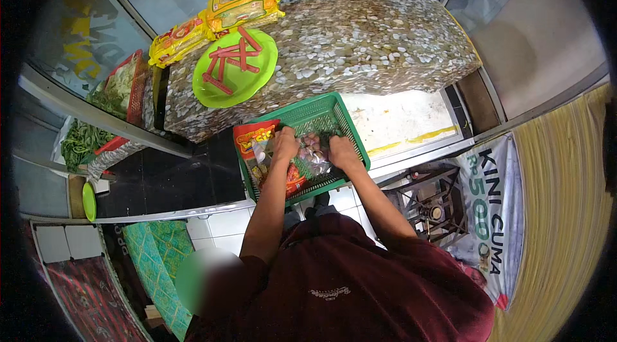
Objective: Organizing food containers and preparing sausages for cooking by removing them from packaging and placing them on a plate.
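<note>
In front of me a green plastic basket [354, 132] rests at the counter's edge, and both my hands are inside its outline. A clear plastic bag of shallots [315, 153] lies in the basket between them. My right hand [343, 153] has its fingers curled at that bag's right edge. Beside a red-topped food packet [256, 138], my left hand [287, 143] is bent downward; its fingertips are hidden, so its hold is unclear. Another red food packet [294, 182] shows partly beneath my left forearm.
A green plate [212, 93] of wrapped red sausages stands on the pebble-patterned counter [337, 48]. Yellow noodle packs [241, 7] lie behind it. Leafy greens [84, 142] and a red basket [135, 96] are left, past a metal frame. A metal burner stand [436, 214] stands low at right.
</note>
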`<action>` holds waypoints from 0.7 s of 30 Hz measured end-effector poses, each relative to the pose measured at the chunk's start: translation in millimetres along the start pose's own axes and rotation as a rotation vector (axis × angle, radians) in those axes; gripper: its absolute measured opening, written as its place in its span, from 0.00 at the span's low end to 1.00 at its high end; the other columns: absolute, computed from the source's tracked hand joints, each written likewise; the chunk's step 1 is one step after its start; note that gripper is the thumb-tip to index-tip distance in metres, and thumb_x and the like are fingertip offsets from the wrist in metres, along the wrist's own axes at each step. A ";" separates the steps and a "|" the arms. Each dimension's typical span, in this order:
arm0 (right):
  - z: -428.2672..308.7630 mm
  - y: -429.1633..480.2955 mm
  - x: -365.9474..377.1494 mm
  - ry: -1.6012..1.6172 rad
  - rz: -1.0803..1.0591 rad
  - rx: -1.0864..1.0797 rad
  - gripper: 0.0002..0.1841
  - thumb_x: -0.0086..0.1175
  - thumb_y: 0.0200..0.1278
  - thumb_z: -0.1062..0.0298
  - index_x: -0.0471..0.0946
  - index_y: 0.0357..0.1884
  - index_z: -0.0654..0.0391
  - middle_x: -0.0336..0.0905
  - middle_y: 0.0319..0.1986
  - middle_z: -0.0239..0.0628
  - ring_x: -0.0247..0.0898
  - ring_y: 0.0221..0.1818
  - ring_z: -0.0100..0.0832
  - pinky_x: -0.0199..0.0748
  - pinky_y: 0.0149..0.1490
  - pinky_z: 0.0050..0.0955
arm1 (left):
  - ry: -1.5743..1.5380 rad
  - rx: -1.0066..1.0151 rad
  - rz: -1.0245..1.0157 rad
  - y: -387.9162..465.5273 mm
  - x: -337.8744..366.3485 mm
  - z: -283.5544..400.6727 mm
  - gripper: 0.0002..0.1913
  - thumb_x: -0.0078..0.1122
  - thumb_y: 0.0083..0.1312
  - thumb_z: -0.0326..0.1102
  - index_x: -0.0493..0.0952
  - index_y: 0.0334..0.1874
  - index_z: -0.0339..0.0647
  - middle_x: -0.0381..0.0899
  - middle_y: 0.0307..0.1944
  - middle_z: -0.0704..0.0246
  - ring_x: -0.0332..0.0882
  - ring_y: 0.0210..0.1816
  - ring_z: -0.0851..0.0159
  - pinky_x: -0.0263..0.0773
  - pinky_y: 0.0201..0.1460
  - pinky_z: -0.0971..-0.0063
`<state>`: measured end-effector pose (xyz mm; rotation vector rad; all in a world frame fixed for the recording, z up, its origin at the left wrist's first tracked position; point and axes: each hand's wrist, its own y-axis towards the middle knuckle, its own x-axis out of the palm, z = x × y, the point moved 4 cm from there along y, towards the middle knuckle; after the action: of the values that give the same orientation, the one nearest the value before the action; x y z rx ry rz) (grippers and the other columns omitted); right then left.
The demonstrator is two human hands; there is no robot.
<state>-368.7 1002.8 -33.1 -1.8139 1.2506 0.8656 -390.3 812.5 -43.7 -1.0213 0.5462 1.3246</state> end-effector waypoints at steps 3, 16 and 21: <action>7.2 -0.9 3.9 0.033 0.017 -0.031 0.08 0.56 0.55 0.73 0.75 0.36 0.65 0.78 0.36 0.63 0.76 0.42 0.61 0.76 0.49 0.51 | -0.120 -0.029 -0.034 6.5 8.9 -6.5 0.12 0.67 0.56 0.31 0.80 0.41 0.36 0.81 0.47 0.56 0.76 0.54 0.49 0.71 0.58 0.57; 17.5 -1.3 -3.6 0.535 0.029 -0.031 0.09 0.52 0.63 0.80 0.80 0.43 0.67 0.82 0.29 0.45 0.80 0.32 0.29 0.77 0.37 0.28 | -0.352 -0.057 0.106 -0.5 0.8 -12.9 0.05 0.65 0.55 0.27 0.83 0.33 0.36 0.86 0.35 0.58 0.86 0.39 0.59 0.78 0.46 0.69; 15.8 -3.9 -29.8 0.860 -0.049 0.013 0.15 0.49 0.61 0.87 0.75 0.51 0.70 0.79 0.33 0.36 0.77 0.32 0.26 0.77 0.38 0.22 | -0.633 -0.110 -0.102 -10.7 -22.9 -5.1 0.07 0.62 0.58 0.23 0.81 0.39 0.34 0.85 0.41 0.60 0.85 0.38 0.63 0.79 0.39 0.71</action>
<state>-375.5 1030.5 -14.7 -2.2821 1.6849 -0.0009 -383.9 796.9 -24.1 -0.6497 -0.0570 1.5016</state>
